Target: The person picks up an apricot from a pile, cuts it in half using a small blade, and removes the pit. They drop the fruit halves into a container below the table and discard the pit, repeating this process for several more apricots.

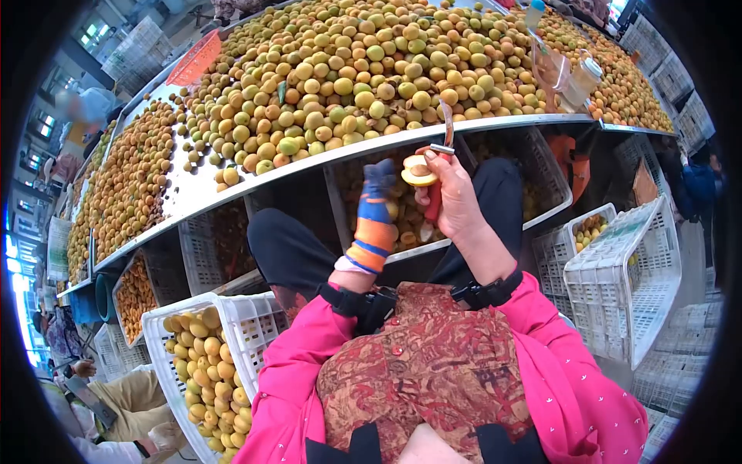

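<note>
My right hand [450,189] is closed round the red handle of a knife [447,122], whose curved blade points up toward the table edge. Against its thumb and fingers rests a cut apricot half [418,176] with the brown pit showing. My left hand [373,213], in an orange and blue striped covering with dark fingertips, is just left of the fruit, apart from it. Its fingers are bunched together; what they hold, if anything, is hidden. Beyond both hands, a big heap of apricots [325,85] covers the metal table [255,179].
White crates stand below the table; one crate [247,332] of apricots is at my left, another [618,271] at my right. A red basket [196,59] and a clear jar [585,76] sit on the table. A seated person [131,402] is at lower left.
</note>
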Tool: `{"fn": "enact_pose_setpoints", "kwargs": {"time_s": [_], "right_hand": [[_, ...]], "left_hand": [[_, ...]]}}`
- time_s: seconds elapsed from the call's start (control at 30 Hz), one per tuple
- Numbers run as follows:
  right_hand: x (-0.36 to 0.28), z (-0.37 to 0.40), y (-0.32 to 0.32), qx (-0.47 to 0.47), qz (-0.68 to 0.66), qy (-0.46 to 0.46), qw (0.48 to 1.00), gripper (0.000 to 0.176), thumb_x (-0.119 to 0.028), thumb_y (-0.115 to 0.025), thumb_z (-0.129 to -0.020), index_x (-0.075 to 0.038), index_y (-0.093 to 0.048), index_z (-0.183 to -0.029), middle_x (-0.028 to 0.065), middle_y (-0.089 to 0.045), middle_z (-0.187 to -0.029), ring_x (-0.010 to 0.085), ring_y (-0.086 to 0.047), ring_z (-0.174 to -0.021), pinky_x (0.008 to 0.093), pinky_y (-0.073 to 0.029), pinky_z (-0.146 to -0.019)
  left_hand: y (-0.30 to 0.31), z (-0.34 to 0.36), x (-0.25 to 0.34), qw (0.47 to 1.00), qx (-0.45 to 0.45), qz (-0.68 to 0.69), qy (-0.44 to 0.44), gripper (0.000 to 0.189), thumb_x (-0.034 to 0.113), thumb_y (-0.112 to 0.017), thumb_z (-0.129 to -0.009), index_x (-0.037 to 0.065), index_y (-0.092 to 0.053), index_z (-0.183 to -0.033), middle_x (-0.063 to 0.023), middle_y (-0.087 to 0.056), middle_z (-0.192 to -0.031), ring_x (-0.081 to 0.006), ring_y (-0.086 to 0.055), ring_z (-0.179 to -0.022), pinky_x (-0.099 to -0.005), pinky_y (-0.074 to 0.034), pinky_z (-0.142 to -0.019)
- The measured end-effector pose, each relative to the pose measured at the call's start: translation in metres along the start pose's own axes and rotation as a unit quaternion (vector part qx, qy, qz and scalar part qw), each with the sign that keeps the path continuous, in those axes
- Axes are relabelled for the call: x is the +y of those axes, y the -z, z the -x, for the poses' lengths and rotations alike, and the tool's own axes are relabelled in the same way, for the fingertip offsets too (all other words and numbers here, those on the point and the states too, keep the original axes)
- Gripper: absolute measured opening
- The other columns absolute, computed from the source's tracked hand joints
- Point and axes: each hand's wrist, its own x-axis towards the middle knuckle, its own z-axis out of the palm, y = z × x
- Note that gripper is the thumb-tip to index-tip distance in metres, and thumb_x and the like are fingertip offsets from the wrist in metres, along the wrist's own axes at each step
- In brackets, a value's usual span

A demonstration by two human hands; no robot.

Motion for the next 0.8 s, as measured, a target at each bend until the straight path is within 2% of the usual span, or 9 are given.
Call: {"fn": "enact_pose_setpoints", "kwargs": {"time_s": [0.07, 0.1, 0.13, 0.23, 0.37, 0.4, 0.53, 0.63, 0.8], "right_hand": [[0.014, -0.001, -0.006, 0.041, 0.058, 0.013, 0.997, 0.021, -0.023, -0.053, -0.091, -0.007, -0.052, -0.104, 0.0028, -0.057, -0.08, 0.0087, -0.05, -0.056, 0.0216, -0.04, -0.047], [0.018, 0.0, -0.013, 0.05, 0.036, 0.046, 0.997, 0.019, -0.023, -0.057, -0.089, -0.007, -0.053, -0.098, -0.0016, -0.056, -0.079, 0.0054, -0.05, -0.059, 0.0183, -0.041, -0.051], [0.02, 0.0, -0.011, 0.051, 0.037, 0.043, 0.997, 0.019, -0.023, -0.057, -0.089, -0.007, -0.053, -0.098, -0.0016, -0.056, -0.079, 0.0054, -0.05, -0.059, 0.0183, -0.041, -0.051], [0.016, 0.0, -0.011, 0.03, 0.345, 0.225, 0.911, 0.019, -0.022, -0.057, -0.091, -0.003, -0.057, -0.09, -0.0038, -0.052, -0.071, 0.003, -0.045, -0.061, 0.0189, -0.039, -0.057], [-0.012, -0.003, -0.01, 0.077, 0.216, 0.206, 0.951, 0.021, -0.023, -0.056, -0.091, -0.003, -0.053, -0.088, -0.0038, -0.047, -0.06, 0.0028, -0.042, -0.052, 0.0194, -0.036, -0.048], [-0.022, -0.002, -0.011, 0.087, 0.138, 0.168, 0.972, 0.025, -0.029, -0.051, -0.093, -0.004, -0.051, -0.089, -0.0039, -0.04, -0.056, 0.0022, -0.035, -0.043, 0.0183, -0.027, -0.038], [-0.042, -0.004, -0.032, 0.035, 0.0, 0.189, 0.981, 0.033, -0.033, -0.051, -0.092, -0.008, -0.047, -0.071, -0.0034, -0.032, -0.049, 0.0053, -0.029, -0.037, 0.0208, -0.024, -0.036], [-0.041, -0.007, -0.044, 0.03, 0.015, 0.222, 0.975, 0.035, -0.035, -0.053, -0.091, -0.011, -0.045, -0.067, -0.0028, -0.032, -0.048, 0.0064, -0.029, -0.037, 0.0222, -0.024, -0.036], [-0.037, -0.004, -0.051, 0.035, 0.055, 0.256, 0.965, 0.036, -0.035, -0.053, -0.091, -0.011, -0.043, -0.068, -0.0025, -0.033, -0.049, 0.0061, -0.031, -0.039, 0.0216, -0.026, -0.037]], "left_hand": [[0.022, -0.014, -0.017, 0.964, -0.223, 0.103, 0.1, 0.049, 0.055, -0.039, -0.09, 0.013, -0.058, -0.109, 0.002, -0.061, -0.09, -0.0106, -0.056, -0.077, -0.0231, -0.043, -0.065], [-0.014, 0.003, -0.014, 0.994, -0.011, 0.085, 0.063, 0.039, 0.051, -0.044, -0.091, 0.017, -0.06, -0.103, 0.0061, -0.059, -0.076, -0.0074, -0.052, -0.061, -0.0214, -0.039, -0.053], [-0.019, 0.007, -0.009, 0.994, 0.018, 0.09, 0.057, 0.034, 0.045, -0.048, -0.091, 0.015, -0.06, -0.102, 0.0029, -0.061, -0.081, -0.0106, -0.056, -0.069, -0.0214, -0.04, -0.056], [-0.011, -0.002, -0.003, 0.982, 0.045, 0.169, 0.066, 0.035, 0.038, -0.047, -0.092, 0.006, -0.058, -0.102, -0.0068, -0.062, -0.092, -0.0202, -0.061, -0.08, -0.0311, -0.049, -0.07], [-0.007, 0.002, 0.007, 0.974, 0.017, 0.194, 0.113, 0.035, 0.035, -0.047, -0.092, 0.003, -0.055, -0.102, -0.0165, -0.062, -0.095, -0.0301, -0.061, -0.078, -0.0374, -0.052, -0.077], [-0.003, 0.002, 0.005, 0.974, 0.018, 0.195, 0.115, 0.035, 0.035, -0.047, -0.092, 0.003, -0.055, -0.102, -0.0165, -0.062, -0.095, -0.0301, -0.061, -0.078, -0.0374, -0.052, -0.077], [0.002, 0.003, -0.001, 0.976, -0.017, 0.152, 0.155, 0.041, 0.042, -0.046, -0.092, 0.002, -0.055, -0.099, -0.0144, -0.063, -0.088, -0.0256, -0.06, -0.071, -0.036, -0.052, -0.063], [-0.013, 0.011, 0.002, 0.977, -0.013, 0.134, 0.166, 0.049, 0.05, -0.042, -0.091, 0.004, -0.057, -0.094, -0.0119, -0.063, -0.079, -0.023, -0.06, -0.065, -0.0303, -0.046, -0.049], [-0.014, 0.017, 0.001, 0.969, -0.038, 0.129, 0.208, 0.048, 0.051, -0.043, -0.09, 0.006, -0.057, -0.094, -0.0091, -0.062, -0.072, -0.0223, -0.06, -0.061, -0.0289, -0.043, -0.046]]}}
